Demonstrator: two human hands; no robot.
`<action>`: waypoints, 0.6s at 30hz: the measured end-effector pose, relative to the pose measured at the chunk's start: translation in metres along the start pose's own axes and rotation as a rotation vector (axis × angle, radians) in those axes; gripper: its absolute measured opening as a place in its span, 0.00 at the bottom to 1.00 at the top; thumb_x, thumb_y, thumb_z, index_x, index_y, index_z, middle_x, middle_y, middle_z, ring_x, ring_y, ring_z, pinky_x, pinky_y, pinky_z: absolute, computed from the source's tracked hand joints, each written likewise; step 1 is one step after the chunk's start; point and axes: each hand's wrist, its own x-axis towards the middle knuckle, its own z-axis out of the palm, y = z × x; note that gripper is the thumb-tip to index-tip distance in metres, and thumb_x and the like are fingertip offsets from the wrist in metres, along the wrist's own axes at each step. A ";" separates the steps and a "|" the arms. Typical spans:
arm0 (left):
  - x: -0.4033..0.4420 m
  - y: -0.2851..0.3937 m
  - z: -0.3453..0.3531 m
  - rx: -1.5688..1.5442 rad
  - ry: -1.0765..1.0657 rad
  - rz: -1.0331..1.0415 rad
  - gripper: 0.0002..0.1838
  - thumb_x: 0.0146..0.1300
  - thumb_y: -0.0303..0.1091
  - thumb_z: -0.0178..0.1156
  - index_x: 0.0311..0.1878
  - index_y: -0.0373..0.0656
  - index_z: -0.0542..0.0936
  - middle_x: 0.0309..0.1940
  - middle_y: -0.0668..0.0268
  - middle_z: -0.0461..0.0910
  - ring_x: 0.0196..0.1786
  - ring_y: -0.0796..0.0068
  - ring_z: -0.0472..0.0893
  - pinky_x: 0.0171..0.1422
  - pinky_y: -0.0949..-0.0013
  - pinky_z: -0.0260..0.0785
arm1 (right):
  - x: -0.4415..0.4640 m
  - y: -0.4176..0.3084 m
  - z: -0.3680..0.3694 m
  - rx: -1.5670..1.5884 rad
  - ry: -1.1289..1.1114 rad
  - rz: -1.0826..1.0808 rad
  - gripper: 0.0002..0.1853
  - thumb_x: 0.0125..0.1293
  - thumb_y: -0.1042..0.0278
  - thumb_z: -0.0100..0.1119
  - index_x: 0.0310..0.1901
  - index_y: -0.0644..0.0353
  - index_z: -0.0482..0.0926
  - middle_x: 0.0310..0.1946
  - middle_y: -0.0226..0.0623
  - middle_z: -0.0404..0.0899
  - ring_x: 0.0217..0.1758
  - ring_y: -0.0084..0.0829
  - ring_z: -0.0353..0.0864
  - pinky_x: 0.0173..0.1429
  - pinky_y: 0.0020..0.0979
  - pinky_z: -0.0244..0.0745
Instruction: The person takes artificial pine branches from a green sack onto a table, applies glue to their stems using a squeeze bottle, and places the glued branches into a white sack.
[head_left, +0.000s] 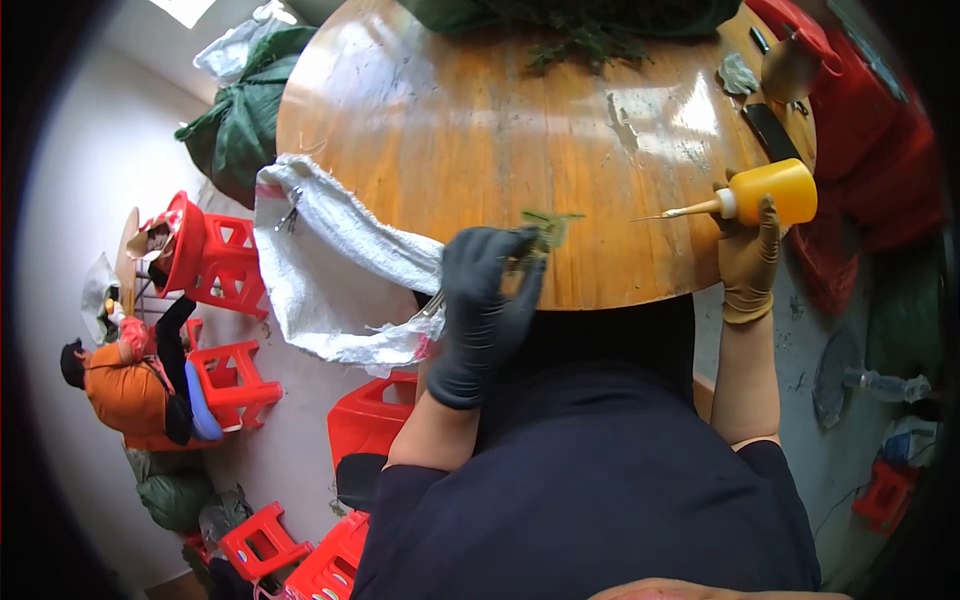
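My left hand [490, 310], in a dark grey glove, pinches a small green sprig [546, 232] over the near edge of the round wooden table [450, 130]. My right hand [748, 255], in a tan glove, is wrapped round a yellow bottle [775, 193]. The bottle lies sideways, its long thin nozzle pointing left toward the sprig, with a gap between them. Beside my left hand, a white woven sack [320, 290] hangs at the table's left edge.
Green foliage [590, 45] lies at the table's far side. A black object [768, 132] and a crumpled piece [737, 75] are at the right. Red stools [235, 385] and a person in orange [125, 395] are at the left.
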 end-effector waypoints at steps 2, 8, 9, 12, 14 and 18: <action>-0.002 -0.006 -0.047 0.045 0.178 -0.075 0.17 0.51 0.20 0.71 0.46 0.40 0.81 0.38 0.61 0.81 0.44 0.61 0.81 0.51 0.62 0.71 | -0.002 -0.002 0.000 0.001 -0.002 -0.003 0.29 0.69 0.55 0.64 0.65 0.61 0.67 0.55 0.51 0.79 0.52 0.39 0.84 0.53 0.37 0.85; -0.032 -0.053 -0.153 0.700 -0.044 -0.404 0.17 0.55 0.25 0.72 0.49 0.41 0.85 0.49 0.57 0.81 0.55 0.59 0.78 0.65 0.58 0.68 | -0.001 -0.003 -0.001 0.073 -0.008 0.047 0.28 0.69 0.52 0.63 0.62 0.62 0.70 0.54 0.49 0.79 0.53 0.38 0.84 0.53 0.35 0.83; -0.027 -0.053 -0.149 0.707 -0.040 -0.381 0.17 0.55 0.25 0.72 0.49 0.41 0.85 0.49 0.57 0.81 0.55 0.59 0.78 0.65 0.58 0.68 | -0.002 -0.004 0.001 0.072 -0.010 0.061 0.27 0.69 0.52 0.63 0.61 0.62 0.71 0.54 0.47 0.80 0.52 0.38 0.83 0.54 0.34 0.82; 0.000 -0.047 -0.125 0.493 -0.053 -0.236 0.20 0.52 0.32 0.75 0.50 0.46 0.86 0.55 0.52 0.77 0.62 0.51 0.74 0.67 0.54 0.66 | -0.003 -0.005 0.000 0.073 -0.003 0.087 0.27 0.69 0.52 0.64 0.60 0.62 0.72 0.51 0.44 0.80 0.51 0.37 0.84 0.54 0.35 0.81; 0.046 -0.027 -0.090 0.413 -0.147 -0.043 0.22 0.53 0.32 0.74 0.53 0.46 0.84 0.58 0.52 0.76 0.62 0.50 0.75 0.67 0.53 0.66 | -0.003 -0.006 0.001 0.072 -0.001 0.074 0.26 0.69 0.52 0.64 0.59 0.62 0.72 0.49 0.42 0.80 0.50 0.36 0.84 0.54 0.34 0.81; 0.138 -0.031 0.010 0.160 -0.259 0.215 0.24 0.58 0.36 0.71 0.59 0.45 0.81 0.60 0.50 0.75 0.65 0.49 0.73 0.70 0.54 0.64 | -0.007 -0.008 0.000 0.068 -0.009 0.063 0.24 0.69 0.54 0.65 0.58 0.61 0.72 0.48 0.41 0.80 0.49 0.36 0.84 0.54 0.37 0.81</action>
